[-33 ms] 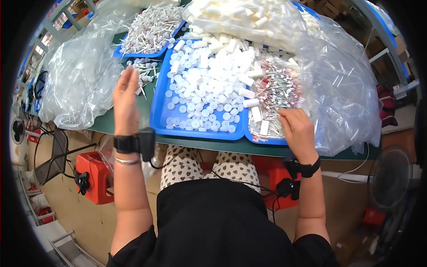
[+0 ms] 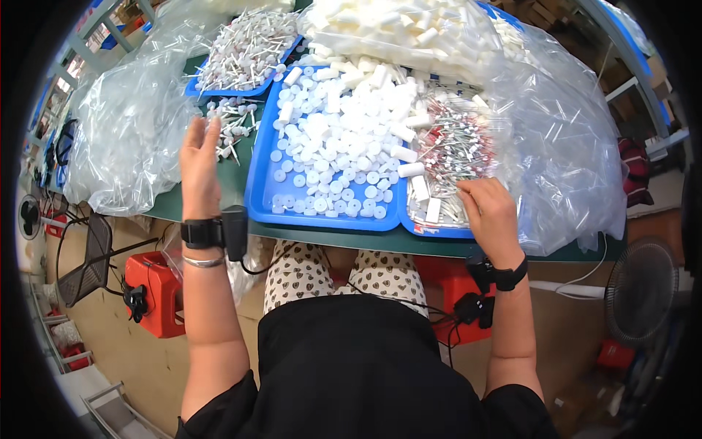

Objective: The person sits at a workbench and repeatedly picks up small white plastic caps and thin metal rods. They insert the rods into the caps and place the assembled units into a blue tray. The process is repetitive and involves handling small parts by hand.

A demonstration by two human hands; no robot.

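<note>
My left hand [image 2: 199, 170] is held over the green table beside a small loose pile of white pin-like pieces with round discs [image 2: 232, 130]. Its fingers are stretched and a little apart, with nothing seen in them. My right hand [image 2: 491, 214] rests at the near right edge of a blue tray [image 2: 439, 231] of thin metal pins with red and white parts [image 2: 459, 146]. Its thumb and fingers are bent together; whatever they hold is hidden. Between my hands a larger blue tray [image 2: 329, 221] holds many translucent white discs [image 2: 322, 175] and white foam-like cylinders [image 2: 408, 170].
Clear plastic bags lie left [image 2: 124, 139] and right [image 2: 563, 139]. A bag of white cylinders [image 2: 409, 33] sits behind the trays. Another blue tray [image 2: 256, 89] at the back left carries heaped pin-and-disc pieces. A red stool [image 2: 155, 300] and a fan [image 2: 643, 293] stand below.
My left hand has shifted slightly left and toward me, its fingers a bit farther apart. The right hand stays in the same place.
</note>
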